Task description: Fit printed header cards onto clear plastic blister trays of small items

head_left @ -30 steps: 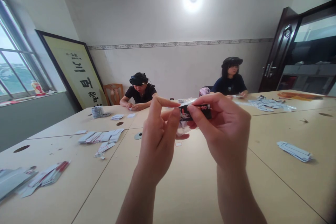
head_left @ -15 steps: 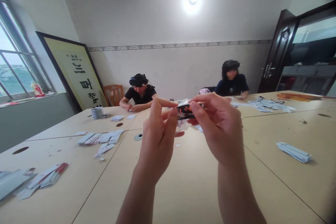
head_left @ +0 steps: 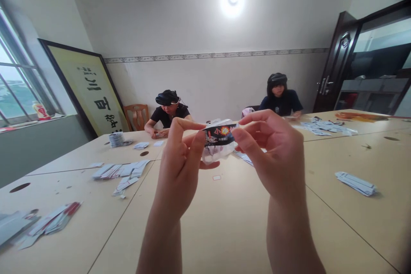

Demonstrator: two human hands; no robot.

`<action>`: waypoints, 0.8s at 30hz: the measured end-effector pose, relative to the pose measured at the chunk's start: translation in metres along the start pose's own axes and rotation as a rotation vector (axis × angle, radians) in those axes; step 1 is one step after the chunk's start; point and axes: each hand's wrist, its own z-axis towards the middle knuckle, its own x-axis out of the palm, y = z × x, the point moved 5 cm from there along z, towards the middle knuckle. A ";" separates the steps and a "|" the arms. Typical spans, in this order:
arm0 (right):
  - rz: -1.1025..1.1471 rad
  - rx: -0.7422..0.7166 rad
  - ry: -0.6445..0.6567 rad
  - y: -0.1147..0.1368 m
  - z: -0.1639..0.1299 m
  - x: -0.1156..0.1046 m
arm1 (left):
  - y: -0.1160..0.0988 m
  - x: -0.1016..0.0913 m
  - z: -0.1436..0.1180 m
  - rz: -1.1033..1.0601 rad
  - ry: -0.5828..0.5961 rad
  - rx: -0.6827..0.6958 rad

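My left hand (head_left: 180, 167) and right hand (head_left: 272, 158) raised over beige table (head_left: 231, 231), both pinching small black printed cardboard box (head_left: 220, 135) between them. Folding step, I judge; next needs flap tucked. Flat card stacks (head_left: 120, 171) beyond.

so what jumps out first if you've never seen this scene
Front and centre, the left hand and right hand are raised above the table, pinching a small black printed packet between their fingertips. Loose piles of flat cards lie scattered on the table to the left, and a smaller stack sits to the right. Two people with headsets sit at the far side by the white wall.
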 end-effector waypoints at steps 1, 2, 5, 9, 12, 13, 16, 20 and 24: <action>0.008 0.002 -0.009 0.001 0.000 0.000 | 0.000 0.000 0.000 -0.005 0.003 -0.005; 0.012 -0.002 -0.017 0.001 0.000 -0.001 | -0.001 0.000 -0.001 -0.012 0.003 -0.014; 0.003 -0.010 -0.014 0.002 -0.001 0.000 | 0.000 0.002 -0.001 -0.032 -0.004 -0.058; -0.020 -0.005 0.005 0.003 -0.002 0.003 | 0.001 0.003 0.000 -0.062 0.013 -0.055; 0.006 0.018 0.001 0.002 -0.003 0.004 | 0.003 0.002 0.001 -0.084 0.013 -0.050; 0.019 0.029 -0.003 0.001 -0.002 0.003 | 0.004 0.001 0.001 -0.088 0.012 -0.046; 0.028 0.047 -0.002 0.000 -0.001 0.002 | 0.005 0.000 0.001 -0.096 0.019 -0.042; 0.006 0.038 -0.003 -0.001 0.001 0.001 | 0.004 0.001 0.001 -0.100 0.017 -0.040; -0.002 0.030 -0.006 -0.003 0.003 0.000 | 0.002 0.001 0.000 -0.104 0.006 -0.037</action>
